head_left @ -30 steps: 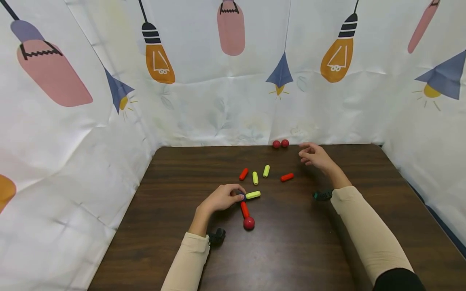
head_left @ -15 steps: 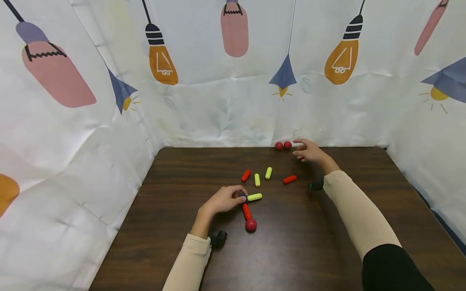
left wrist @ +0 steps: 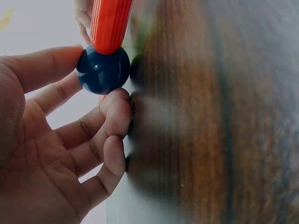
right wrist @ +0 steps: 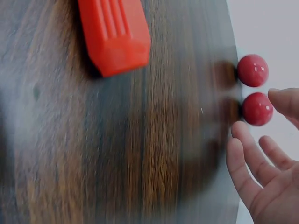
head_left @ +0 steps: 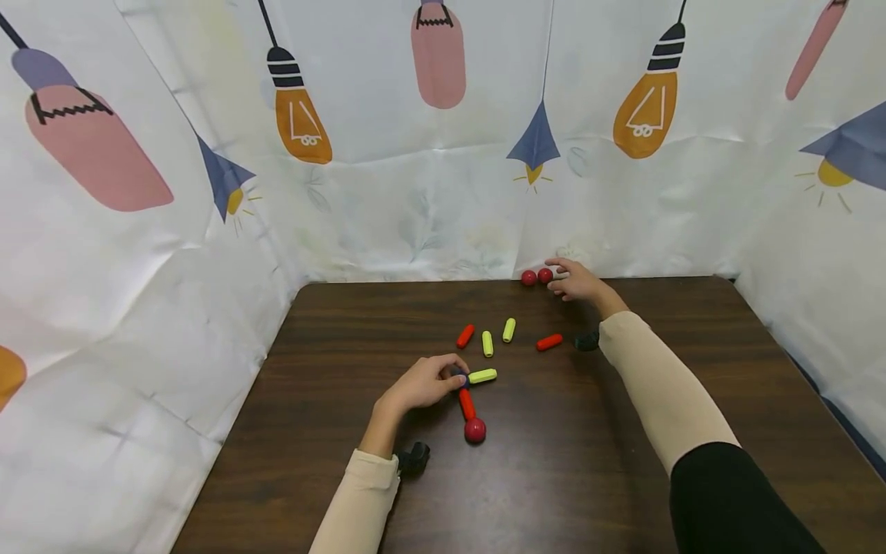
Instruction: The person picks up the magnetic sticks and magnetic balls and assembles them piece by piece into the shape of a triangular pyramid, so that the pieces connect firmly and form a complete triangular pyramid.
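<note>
Table (head_left: 540, 492): dark, wood-grained. Left hand (head_left: 424, 381): thumb and fingers pinching a blue ball (left wrist: 103, 70); a slack pinch could let it twist. Right hand (head_left: 577, 285): fingers parted beside the nearer red ball (head_left: 545, 275), gripping nothing, contact unclear. Red stick (head_left: 467, 405), yellow stick (head_left: 483, 376): joined to the blue ball. Other red ball (head_left: 529, 278): alongside, far edge; a clumsy nudge could roll both away.

The brown table (head_left: 561, 469) bears 3 red balls (head_left: 474, 430), 1 blue ball (left wrist: 103, 72), 3 red rods (head_left: 550, 342) and 3 yellow rods (head_left: 508, 331).
</note>
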`<state>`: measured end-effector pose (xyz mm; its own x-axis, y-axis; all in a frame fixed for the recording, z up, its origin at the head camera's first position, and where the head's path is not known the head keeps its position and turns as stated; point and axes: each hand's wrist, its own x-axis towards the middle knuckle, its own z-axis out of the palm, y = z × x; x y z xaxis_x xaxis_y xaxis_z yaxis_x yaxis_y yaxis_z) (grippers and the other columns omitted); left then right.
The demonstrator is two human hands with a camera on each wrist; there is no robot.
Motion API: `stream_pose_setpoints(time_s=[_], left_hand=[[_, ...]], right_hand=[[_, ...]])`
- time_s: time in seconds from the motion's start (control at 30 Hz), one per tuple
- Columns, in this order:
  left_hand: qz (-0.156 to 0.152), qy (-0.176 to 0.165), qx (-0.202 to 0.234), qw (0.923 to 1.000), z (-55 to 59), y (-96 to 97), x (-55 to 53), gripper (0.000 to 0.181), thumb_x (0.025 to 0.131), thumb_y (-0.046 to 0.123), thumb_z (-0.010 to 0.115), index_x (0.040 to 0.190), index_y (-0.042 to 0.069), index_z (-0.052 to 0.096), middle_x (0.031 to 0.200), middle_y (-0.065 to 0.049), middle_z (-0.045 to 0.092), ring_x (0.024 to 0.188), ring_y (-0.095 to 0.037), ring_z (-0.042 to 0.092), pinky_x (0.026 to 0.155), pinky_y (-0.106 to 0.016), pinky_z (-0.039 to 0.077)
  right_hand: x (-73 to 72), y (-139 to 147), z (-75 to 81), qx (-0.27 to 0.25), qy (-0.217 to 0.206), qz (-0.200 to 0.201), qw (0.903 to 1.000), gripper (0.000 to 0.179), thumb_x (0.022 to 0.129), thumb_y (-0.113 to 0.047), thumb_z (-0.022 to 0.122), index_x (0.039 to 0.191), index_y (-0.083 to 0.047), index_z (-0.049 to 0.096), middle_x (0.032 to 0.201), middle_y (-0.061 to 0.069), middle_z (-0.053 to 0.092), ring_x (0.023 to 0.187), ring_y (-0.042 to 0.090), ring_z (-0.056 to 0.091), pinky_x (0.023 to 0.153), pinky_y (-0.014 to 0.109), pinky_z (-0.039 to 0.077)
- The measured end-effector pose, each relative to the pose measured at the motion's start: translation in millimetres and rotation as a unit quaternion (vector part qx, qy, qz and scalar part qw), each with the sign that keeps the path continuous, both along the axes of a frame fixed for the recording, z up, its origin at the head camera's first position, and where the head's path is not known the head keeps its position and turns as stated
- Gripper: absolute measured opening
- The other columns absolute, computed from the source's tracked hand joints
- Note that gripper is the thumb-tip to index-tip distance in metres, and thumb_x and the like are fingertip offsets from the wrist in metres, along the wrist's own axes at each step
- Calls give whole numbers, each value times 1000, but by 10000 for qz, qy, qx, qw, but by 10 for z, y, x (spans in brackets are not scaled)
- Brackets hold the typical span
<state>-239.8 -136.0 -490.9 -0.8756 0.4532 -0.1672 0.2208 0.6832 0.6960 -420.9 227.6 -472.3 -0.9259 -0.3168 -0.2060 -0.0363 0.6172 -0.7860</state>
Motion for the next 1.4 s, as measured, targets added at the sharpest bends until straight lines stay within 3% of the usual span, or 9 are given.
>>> stream_pose_setpoints(time_s=[0.27,0.4,0.57,0.83,0.97,1.23,1.4], left_hand=[[-22,74,0,10000,-20,7,-1,17,102,31,63,118,25,69,84,0,64,69,-16,56,64,-31,47],[3,61,-36,10000,-28,3,-5,17,102,31,63,117,25,68,85,0,64,69,-15,56,64,-30,46],[-21,60,-25,10000,-31,5,0,17,102,30,63,117,25,68,85,0,64,70,-15,56,64,-30,46],[-5,58,17,10000,-10,5,8,16,102,30,63,116,24,69,86,0,65,71,-16,56,66,-32,46],[0,68,-31,10000,-1,2,1,16,102,29,63,117,25,68,85,-1,64,70,-16,56,66,-32,46],[-4,107,-46,9999,-1,2,-6,16,102,28,63,116,24,69,85,0,64,71,-16,56,66,-31,46],[2,115,-92,9999,-2,20,-6,16,102,29,63,116,24,68,87,1,65,74,-16,58,69,-31,47]], right_hand=[[-40,-96,-10,324,94,-52,9994,51,107,-8,43,158,-7,33,161,28,16,97,26,59,77,34,54],[-34,-103,-25,333,142,13,9993,49,107,-7,44,155,-3,36,156,27,27,92,21,56,73,31,52],[30,-63,-32,219,127,105,9996,46,106,-4,46,151,4,40,144,28,43,95,26,55,71,27,50],[182,15,-23,476,82,275,9985,41,102,2,48,143,5,46,138,31,48,104,33,58,83,37,55],[263,45,-5,688,136,389,9968,40,102,2,50,141,4,48,137,31,50,102,33,59,83,38,55],[432,145,-72,861,635,355,9936,36,103,-3,55,139,0,53,139,32,53,96,32,65,80,38,56],[601,186,-33,568,891,186,9942,37,104,-8,56,140,-2,52,140,29,52,101,36,68,84,43,57]])
